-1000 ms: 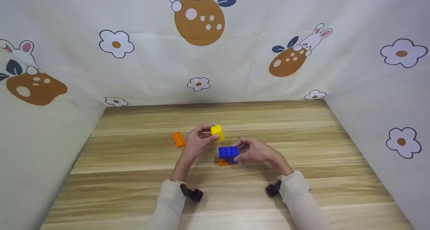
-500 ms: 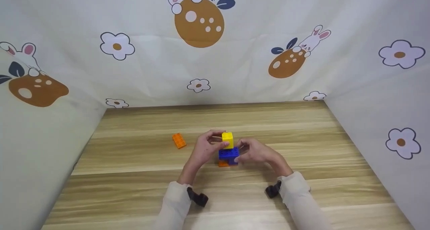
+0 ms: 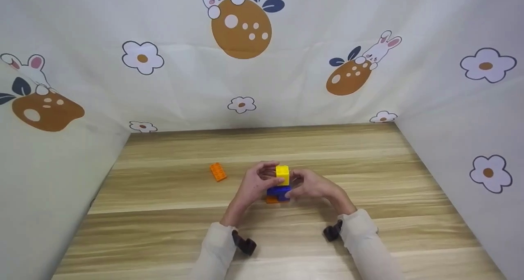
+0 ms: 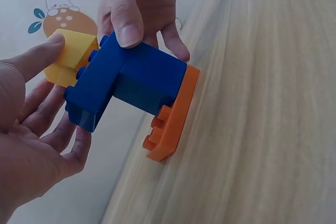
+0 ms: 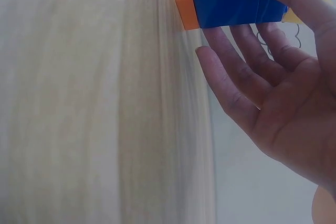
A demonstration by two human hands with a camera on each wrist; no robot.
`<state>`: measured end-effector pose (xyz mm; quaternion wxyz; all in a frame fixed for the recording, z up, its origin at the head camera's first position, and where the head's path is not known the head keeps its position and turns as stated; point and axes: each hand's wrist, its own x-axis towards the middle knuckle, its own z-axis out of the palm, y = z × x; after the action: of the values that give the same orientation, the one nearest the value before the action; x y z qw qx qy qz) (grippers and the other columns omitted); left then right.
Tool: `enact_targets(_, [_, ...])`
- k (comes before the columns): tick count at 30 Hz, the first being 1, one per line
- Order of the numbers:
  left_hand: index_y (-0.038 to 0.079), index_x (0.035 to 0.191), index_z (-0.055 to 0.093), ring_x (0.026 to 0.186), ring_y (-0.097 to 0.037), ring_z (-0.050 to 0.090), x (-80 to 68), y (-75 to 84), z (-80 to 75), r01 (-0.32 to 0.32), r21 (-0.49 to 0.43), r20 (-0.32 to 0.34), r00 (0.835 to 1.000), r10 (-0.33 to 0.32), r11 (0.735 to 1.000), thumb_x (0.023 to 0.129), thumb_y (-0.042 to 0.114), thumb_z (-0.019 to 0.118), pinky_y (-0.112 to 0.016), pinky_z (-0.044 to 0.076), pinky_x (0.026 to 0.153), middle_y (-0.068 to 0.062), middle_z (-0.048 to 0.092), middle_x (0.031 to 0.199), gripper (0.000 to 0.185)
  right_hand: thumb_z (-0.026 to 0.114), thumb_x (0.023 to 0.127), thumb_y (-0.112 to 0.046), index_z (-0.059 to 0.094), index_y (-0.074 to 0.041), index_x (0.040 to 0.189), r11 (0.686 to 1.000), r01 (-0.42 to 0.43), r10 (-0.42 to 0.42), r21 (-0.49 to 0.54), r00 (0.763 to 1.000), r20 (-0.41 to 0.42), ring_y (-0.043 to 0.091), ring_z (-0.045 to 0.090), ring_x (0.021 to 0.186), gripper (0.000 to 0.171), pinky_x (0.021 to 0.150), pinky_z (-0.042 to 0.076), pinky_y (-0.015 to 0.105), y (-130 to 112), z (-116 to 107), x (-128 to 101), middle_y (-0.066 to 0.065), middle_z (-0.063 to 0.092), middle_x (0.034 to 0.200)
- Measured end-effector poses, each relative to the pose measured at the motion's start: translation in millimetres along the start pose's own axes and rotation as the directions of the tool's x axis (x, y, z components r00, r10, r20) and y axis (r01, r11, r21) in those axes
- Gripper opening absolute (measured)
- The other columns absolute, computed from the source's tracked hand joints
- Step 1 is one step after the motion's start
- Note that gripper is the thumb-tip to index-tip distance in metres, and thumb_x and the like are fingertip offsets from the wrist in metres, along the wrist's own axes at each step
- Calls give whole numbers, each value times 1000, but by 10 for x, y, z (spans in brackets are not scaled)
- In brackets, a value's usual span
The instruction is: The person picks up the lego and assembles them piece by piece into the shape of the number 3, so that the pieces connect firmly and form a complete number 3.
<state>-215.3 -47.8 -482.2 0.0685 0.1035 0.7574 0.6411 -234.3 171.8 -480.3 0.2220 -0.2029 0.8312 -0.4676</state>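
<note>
My left hand (image 3: 254, 184) pinches a yellow toy building brick (image 3: 282, 173) between thumb and fingers. It sits right at the studs of a long blue brick (image 4: 97, 82), over the end nearer my right hand. Beneath that, a shorter blue brick (image 4: 149, 77) stands on one end of a flat orange brick (image 4: 181, 108), whose other studs are bare. My right hand (image 3: 315, 184) holds the blue bricks from the right, its thumb across their near side and the fingers behind. The orange base rests on the wooden table.
Another flat orange brick (image 3: 218, 172) lies on the wooden table (image 3: 163, 231) left of my hands. Pale cloth (image 3: 184, 83) printed with rabbits and flowers walls the table at the back and both sides.
My left hand has carried the yellow brick rightward from beside the stack, bringing it over the long blue brick and then to its right end. My right hand stays on the stack.
</note>
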Motion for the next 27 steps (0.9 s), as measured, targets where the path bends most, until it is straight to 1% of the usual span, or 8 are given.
enact_targets(3, [11, 130, 64, 107, -21, 68, -4, -8, 6, 37, 4, 4, 999, -37, 999, 84, 37, 81, -42, 54, 102, -10, 69, 122, 55, 81, 82, -15, 62, -2, 124, 1000, -8, 8, 4, 1000, 2, 26, 66, 108, 49, 95, 57, 39, 3, 0, -3, 17, 68, 119])
enact_targets(5, [11, 129, 65, 106, -22, 68, -7, -9, 8, 49, 4, 9, 999, -49, 999, 84, 37, 81, -43, 53, 102, -10, 69, 122, 54, 82, 82, -16, 62, -3, 124, 1000, -15, 15, 6, 1000, 0, 26, 65, 107, 49, 94, 57, 39, 5, 0, -5, 16, 68, 118])
enact_targets(10, [10, 126, 66, 104, -20, 68, -16, -24, 10, 42, 26, 24, 999, -43, 999, 84, 38, 81, -43, 53, 102, -10, 70, 122, 53, 82, 82, -18, 62, -4, 125, 1000, -24, 24, 2, 1000, -7, 25, 65, 105, 50, 92, 57, 37, 1, -1, -9, 14, 68, 117])
enact_targets(14, [14, 124, 69, 105, -19, 66, -26, -50, 3, 46, 45, 16, 999, -47, 998, 81, 41, 82, -41, 53, 102, -6, 71, 122, 52, 81, 82, -17, 62, -3, 125, 1000, -17, 17, -13, 1000, -4, 25, 66, 105, 48, 92, 58, 37, 3, 0, -10, 15, 69, 116])
enact_targets(18, [18, 123, 71, 108, -19, 65, -33, -61, 2, 38, 37, 14, 999, -39, 999, 79, 44, 83, -42, 52, 104, -4, 71, 122, 52, 81, 82, -16, 63, -4, 123, 1000, -14, 14, -23, 1000, -6, 24, 66, 103, 46, 91, 57, 35, 5, 4, -8, 15, 69, 115])
enact_targets(23, [19, 123, 72, 108, -19, 65, -38, -42, -1, 24, 43, 20, 999, -25, 999, 79, 44, 84, -41, 52, 103, -3, 72, 121, 52, 81, 82, -15, 63, -1, 121, 1000, 12, -12, 8, 1000, 7, 24, 66, 101, 45, 88, 57, 31, 15, 3, 2, 19, 68, 114])
enact_targets(27, [19, 122, 72, 106, -19, 65, -45, -19, -17, 27, 59, 23, 999, -28, 998, 79, 43, 83, -41, 53, 103, -2, 72, 120, 50, 81, 82, -15, 62, 0, 120, 1000, 19, -20, 22, 1000, 12, 24, 65, 101, 44, 87, 56, 30, 22, 5, 4, 19, 68, 114])
